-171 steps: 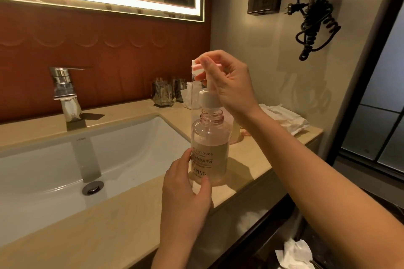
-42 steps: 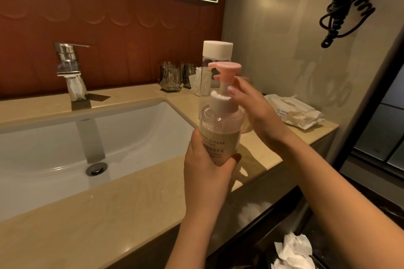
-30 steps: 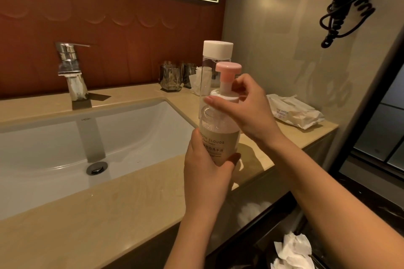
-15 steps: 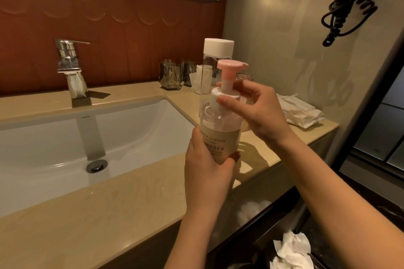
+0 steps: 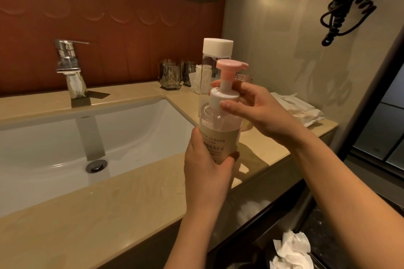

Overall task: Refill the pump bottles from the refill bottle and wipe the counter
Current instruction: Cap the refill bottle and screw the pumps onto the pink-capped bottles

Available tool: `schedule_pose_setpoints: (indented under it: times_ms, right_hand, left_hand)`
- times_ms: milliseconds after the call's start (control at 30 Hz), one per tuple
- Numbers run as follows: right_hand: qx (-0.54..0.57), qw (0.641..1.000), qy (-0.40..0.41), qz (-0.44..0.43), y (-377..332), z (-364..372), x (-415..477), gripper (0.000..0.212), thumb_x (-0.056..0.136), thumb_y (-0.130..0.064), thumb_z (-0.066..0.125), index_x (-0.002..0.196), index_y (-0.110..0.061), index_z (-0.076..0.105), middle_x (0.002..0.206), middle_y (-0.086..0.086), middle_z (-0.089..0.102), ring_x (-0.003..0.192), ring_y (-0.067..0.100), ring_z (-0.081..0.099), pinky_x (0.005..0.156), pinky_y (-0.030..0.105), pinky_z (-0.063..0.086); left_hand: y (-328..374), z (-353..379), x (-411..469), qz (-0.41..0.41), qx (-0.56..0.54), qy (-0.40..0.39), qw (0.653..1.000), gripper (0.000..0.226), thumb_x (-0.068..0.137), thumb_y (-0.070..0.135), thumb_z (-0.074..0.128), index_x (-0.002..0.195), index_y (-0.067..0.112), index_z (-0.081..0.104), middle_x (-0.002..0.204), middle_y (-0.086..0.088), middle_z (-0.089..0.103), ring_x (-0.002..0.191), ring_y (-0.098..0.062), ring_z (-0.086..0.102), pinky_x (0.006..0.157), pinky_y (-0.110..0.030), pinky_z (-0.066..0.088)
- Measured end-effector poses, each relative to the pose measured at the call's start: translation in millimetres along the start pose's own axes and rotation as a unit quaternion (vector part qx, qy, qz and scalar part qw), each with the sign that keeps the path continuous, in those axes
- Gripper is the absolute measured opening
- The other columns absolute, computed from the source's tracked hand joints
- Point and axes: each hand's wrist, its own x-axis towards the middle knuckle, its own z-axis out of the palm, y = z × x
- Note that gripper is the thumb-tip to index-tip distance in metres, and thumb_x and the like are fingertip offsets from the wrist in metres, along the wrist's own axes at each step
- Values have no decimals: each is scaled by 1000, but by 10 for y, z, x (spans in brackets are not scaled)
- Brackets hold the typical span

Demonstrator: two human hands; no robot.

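A clear pump bottle (image 5: 219, 132) with a beige label and a pink pump head is held upright just above the beige counter (image 5: 122, 201). My left hand (image 5: 206, 168) grips its lower body from below. My right hand (image 5: 255, 109) pinches the white collar under the pump head with thumb and fingers. Directly behind stands a tall clear refill bottle (image 5: 215, 59) with a white cap on. A second open bottle neck (image 5: 243, 77) shows behind my right hand, its body hidden.
A white sink (image 5: 65, 148) with a chrome tap (image 5: 70, 67) lies to the left. Two glass tumblers (image 5: 171, 76) stand at the back wall. A pack of wipes (image 5: 295, 109) lies at the counter's right end. Crumpled tissues (image 5: 290, 251) sit below the counter edge.
Earlier my right hand lowered the pump head into the open bottle. Over the last second it has been turning the collar; the spout now points right.
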Motion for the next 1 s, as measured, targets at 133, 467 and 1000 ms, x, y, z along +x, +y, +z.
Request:
schedule_pose_setpoints:
  times_ms: [133,467,1000]
  right_hand:
    - [-42,998,39,-7,-10,36,-10,50,82,-23,66,130,-13,54,127,-5,57,119,8,49,101,31,40]
    - [-85,994,63,-13,53,130,-95,68,82,-49,61,140,-23,39,142,-6,45,121,4,41,90,12,36]
    - [-93,985,144,12,380,330,-304,86,61,-33,85,130,-38,35,107,-33,44,97,-13,45,78,2,39]
  left_hand:
    - [-4,10,1,2,2,4,1000,70,73,26,78,131,29,38,116,14,49,103,0,45,68,4,37]
    - [-20,12,-3,5,27,0,1000,77,71,29,79,134,28,35,123,11,49,113,-6,46,79,-8,42]
    - [-20,-17,63,-33,37,-30,998,98,61,26,85,141,29,28,137,9,44,126,-12,42,100,-32,44]
